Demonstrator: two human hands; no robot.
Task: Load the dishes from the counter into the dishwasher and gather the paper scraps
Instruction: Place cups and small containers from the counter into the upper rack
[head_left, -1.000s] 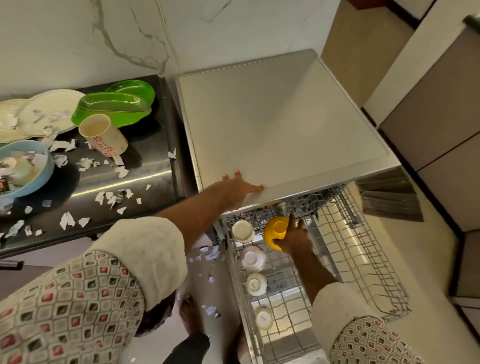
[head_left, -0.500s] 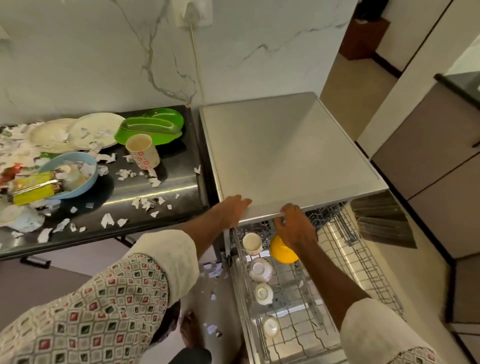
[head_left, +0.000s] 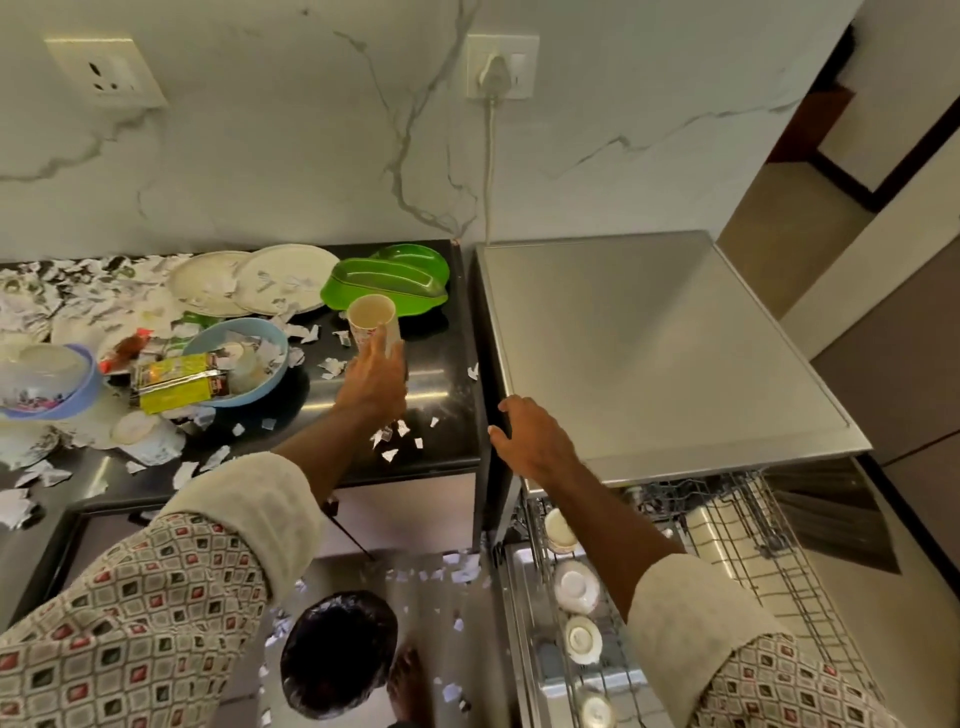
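Note:
On the black counter (head_left: 436, 415) my left hand (head_left: 374, 379) reaches the white cup with red print (head_left: 370, 319); its fingers lie against the cup's side. My right hand (head_left: 530, 441) rests on the front left corner of the steel dishwasher top (head_left: 649, 353), fingers curled over the edge. Below, the pulled-out wire rack (head_left: 753, 561) holds several white cups (head_left: 574, 587) along its left side. Two white plates (head_left: 270, 278), green dishes (head_left: 395, 280) and a blue bowl (head_left: 265, 374) sit on the counter. Paper scraps (head_left: 395, 441) litter the counter.
A second bowl with a blue rim (head_left: 47, 384) and a yellow packet (head_left: 176, 384) lie at the counter's left. More scraps (head_left: 441, 571) are on the floor beside a dark bin (head_left: 337, 654). A plug and cord (head_left: 493, 78) hang on the marble wall.
My left hand left the dishwasher's front edge and moved left to the printed cup. My right hand let go of the yellow bowl in the rack and came up onto the dishwasher's corner.

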